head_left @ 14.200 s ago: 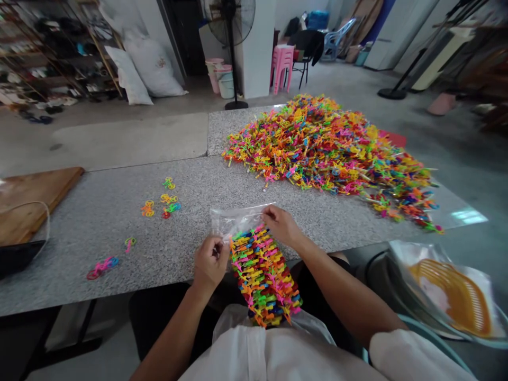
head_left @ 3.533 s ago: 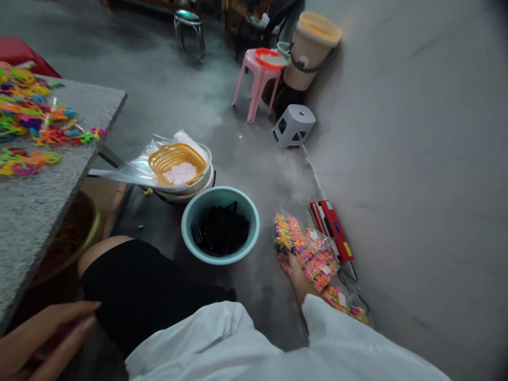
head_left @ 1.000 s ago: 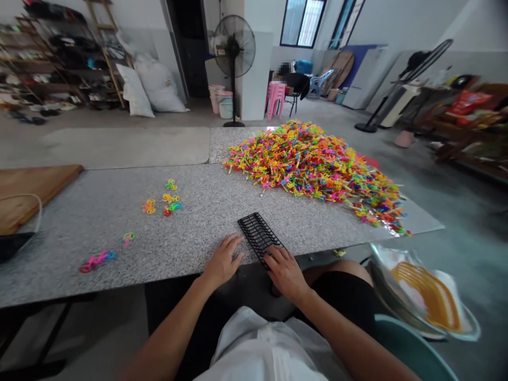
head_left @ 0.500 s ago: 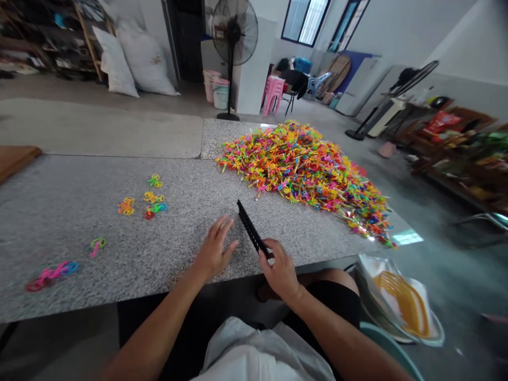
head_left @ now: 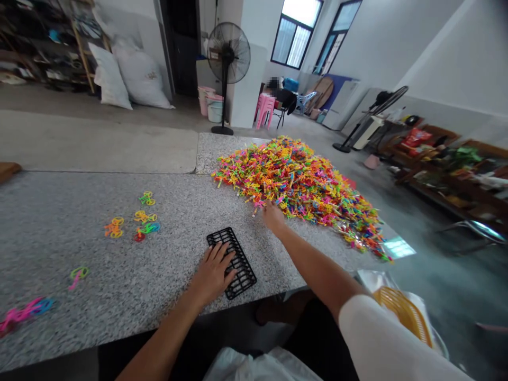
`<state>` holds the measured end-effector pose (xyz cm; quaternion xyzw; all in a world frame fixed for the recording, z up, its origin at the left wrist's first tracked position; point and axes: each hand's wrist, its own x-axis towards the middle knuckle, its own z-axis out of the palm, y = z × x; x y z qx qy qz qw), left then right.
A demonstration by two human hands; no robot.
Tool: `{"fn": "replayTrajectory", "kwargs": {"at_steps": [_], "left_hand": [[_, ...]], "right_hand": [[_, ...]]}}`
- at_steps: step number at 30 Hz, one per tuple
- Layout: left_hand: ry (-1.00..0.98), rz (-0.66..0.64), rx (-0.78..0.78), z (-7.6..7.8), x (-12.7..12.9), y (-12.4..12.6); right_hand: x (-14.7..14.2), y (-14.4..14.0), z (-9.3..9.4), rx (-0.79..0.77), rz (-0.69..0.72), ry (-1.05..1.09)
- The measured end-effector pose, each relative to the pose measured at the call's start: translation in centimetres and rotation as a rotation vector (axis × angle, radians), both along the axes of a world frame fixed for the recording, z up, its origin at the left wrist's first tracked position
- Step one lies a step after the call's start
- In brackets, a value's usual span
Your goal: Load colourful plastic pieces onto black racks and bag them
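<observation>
A black plastic grid rack (head_left: 243, 269) lies flat near the front edge of the speckled stone table (head_left: 174, 264). My left hand (head_left: 214, 270) rests on its left side with fingers spread. At the near edge of a large heap of small bright plastic pieces (head_left: 301, 174) is my right hand (head_left: 273, 216), arm stretched forward. Its fingertips are hidden against the pieces, so its grip does not show. To the left lie several small clusters of coloured pieces, among them yellow ones (head_left: 145, 216), orange ones (head_left: 114, 227) and a pink chain (head_left: 24, 313).
A standing fan (head_left: 228, 53) is behind the table, with pink stools (head_left: 264, 110) further back. White sacks (head_left: 138, 74) lean at the back left. A yellow basket (head_left: 402, 309) is low at the right, beside the table. A brown board (head_left: 8, 170) sits at the left edge.
The black rack, tilted up in my right hand before, now lies flat on the table. My left hand has come down onto it. My right hand has let go and reached forward to the heap.
</observation>
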<state>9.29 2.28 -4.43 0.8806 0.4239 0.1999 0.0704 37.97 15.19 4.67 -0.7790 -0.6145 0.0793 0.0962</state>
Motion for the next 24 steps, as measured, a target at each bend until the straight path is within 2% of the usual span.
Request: {"fn": "replayTrajectory", "kwargs": {"at_steps": [2,5,7,9,12,14,16,18,20,22,24], "left_hand": [[0.008,-0.004,-0.009,0.2,0.0,0.1],[-0.003,0.007,-0.033,0.4,0.3,0.0],[-0.032,0.018,-0.060,0.6,0.5,-0.5],[-0.089,0.016,-0.092,0.7,0.5,-0.9],[-0.246,0.070,-0.089,1.0,-1.5,0.4],[-0.308,0.253,-0.013,1.6,-4.9,2.5],[-0.280,0.537,0.051,2.7,-9.2,5.1],[-0.190,0.784,0.020,4.1,-13.3,7.6],[-0.143,1.004,-0.109,5.3,-16.2,9.5],[-0.115,1.090,-0.254,5.9,-17.4,10.7],[-0.103,1.077,-0.346,6.0,-17.6,11.1]], "right_hand": [[0.2,3.1,0.7,-0.028,-0.010,-0.031],[-0.4,5.3,0.8,-0.092,-0.053,-0.072],[-1.0,5.3,0.6,-0.136,-0.082,-0.096],[-1.5,4.4,-0.1,-0.152,-0.041,-0.114],[-1.3,2.7,-1.8,-0.119,0.148,-0.187],[-0.6,1.8,-3.1,-0.100,0.256,-0.232],[-0.1,0.9,-4.2,-0.109,0.363,-0.275],[0.0,-0.2,-4.6,-0.107,0.417,-0.289],[-0.4,-1.5,-4.6,-0.095,0.442,-0.266],[-1.3,-2.8,-4.5,-0.087,0.449,-0.219],[-2.3,-4.2,-4.4,-0.071,0.411,-0.152]]}}
